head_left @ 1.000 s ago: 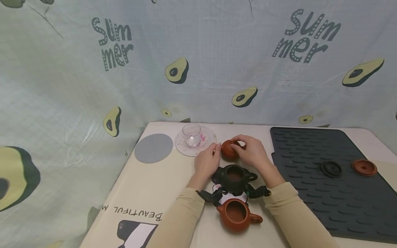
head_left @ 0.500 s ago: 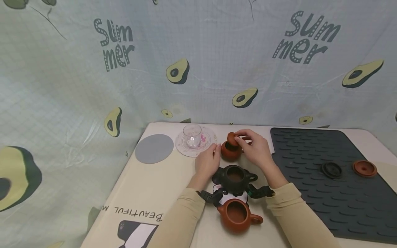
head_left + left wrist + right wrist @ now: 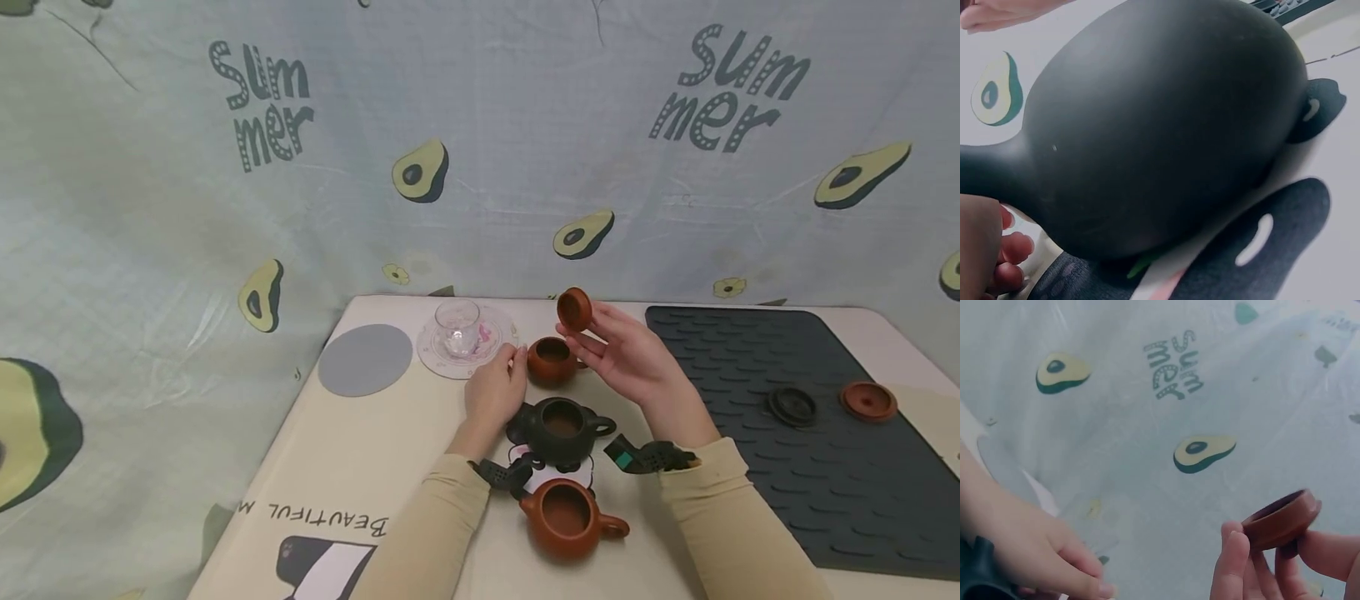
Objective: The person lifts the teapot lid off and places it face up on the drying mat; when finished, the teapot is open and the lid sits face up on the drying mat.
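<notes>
In the head view my right hand [image 3: 628, 354] holds up a reddish-brown teapot lid [image 3: 574, 310], tipped so that its hollow underside faces me. Thumb and fingers pinch this lid [image 3: 1282, 519] in the right wrist view. Just below it stands the farthest teapot [image 3: 552, 360], small, reddish-brown and uncovered. My left hand [image 3: 495, 392] is at that pot's left side, fingers curled where the spout is hidden. A black teapot [image 3: 561, 432] without its lid stands nearer, and it fills much of the left wrist view. Nearest me is another uncovered reddish-brown teapot [image 3: 566, 525].
A black lid [image 3: 792, 406] and a reddish-brown lid [image 3: 868, 401] lie on the dark ridged mat [image 3: 720, 467] at the right. At the back left, a clear glass cup [image 3: 457, 329] stands on a patterned round plate [image 3: 432, 354], beside a grey disc [image 3: 365, 360].
My right hand has lifted the lid off the farthest teapot and turned its underside toward me, up and slightly right. My left hand has stayed beside that pot.
</notes>
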The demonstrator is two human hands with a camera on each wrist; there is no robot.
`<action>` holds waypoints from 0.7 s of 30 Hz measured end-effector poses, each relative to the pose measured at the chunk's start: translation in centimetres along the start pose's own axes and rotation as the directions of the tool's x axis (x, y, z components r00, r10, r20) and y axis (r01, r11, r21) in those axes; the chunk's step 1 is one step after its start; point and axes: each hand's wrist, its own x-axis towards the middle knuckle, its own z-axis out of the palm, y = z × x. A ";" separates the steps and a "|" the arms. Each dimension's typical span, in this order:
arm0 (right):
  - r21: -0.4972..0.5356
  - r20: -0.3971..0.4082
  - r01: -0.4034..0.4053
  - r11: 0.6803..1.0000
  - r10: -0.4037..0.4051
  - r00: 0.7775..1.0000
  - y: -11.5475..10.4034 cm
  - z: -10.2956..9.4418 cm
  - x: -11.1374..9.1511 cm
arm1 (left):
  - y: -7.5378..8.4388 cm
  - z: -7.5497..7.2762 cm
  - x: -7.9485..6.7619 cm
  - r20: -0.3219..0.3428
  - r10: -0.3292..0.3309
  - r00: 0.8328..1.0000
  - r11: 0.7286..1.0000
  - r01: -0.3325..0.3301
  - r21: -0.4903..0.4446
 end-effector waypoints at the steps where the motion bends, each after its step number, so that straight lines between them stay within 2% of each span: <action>1: 0.025 -0.005 -0.015 1.000 0.015 1.000 0.0 0.0 -0.1 | 0.0 0.0 0.0 -0.003 -0.002 1.000 1.000 0.002 -0.004; 5: 0.076 -0.041 -0.030 0.997 0.034 0.999 0.0 0.2 -0.2 | -0.1 -0.1 0.0 -0.008 -0.003 1.000 1.000 0.003 -0.016; 9: 0.088 -0.065 -0.013 0.996 0.018 0.998 -0.2 0.3 -0.4 | -0.1 0.0 0.0 -0.004 -0.003 1.000 1.000 0.003 -0.018; 21: 0.114 -0.074 0.001 0.994 0.007 0.997 -0.8 0.2 -0.8 | 0.0 -0.1 -0.1 -0.005 -0.013 1.000 1.000 0.013 -0.026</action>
